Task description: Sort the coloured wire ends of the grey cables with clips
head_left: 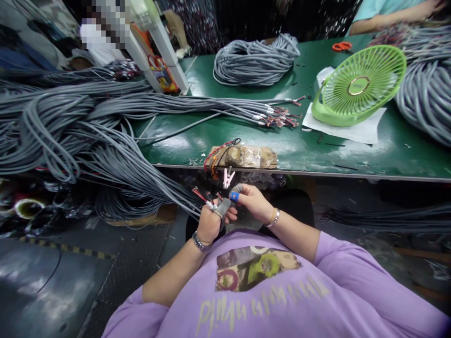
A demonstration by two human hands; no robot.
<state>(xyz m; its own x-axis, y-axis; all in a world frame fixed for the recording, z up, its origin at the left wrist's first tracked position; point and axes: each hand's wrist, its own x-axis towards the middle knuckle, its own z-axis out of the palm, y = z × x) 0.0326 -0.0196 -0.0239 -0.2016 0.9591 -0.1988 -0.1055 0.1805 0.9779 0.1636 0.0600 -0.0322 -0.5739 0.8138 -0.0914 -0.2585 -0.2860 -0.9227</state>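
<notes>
My left hand is closed around the end of a grey cable, close to its white collar and thin red and black wires. Grey covers wrap some of my fingers. Just to the right, my right hand has thumb and fingers pinched together, a blue band on one finger; what lies between the tips is too small to make out. Above the hands, a pink clip hangs at the bench edge below a wooden block with red and black leads.
On the green bench lie stripped cable ends, a cable coil, orange-handled scissors and a green fan. Grey cables heap at left. Another person's arm reaches in at the back right.
</notes>
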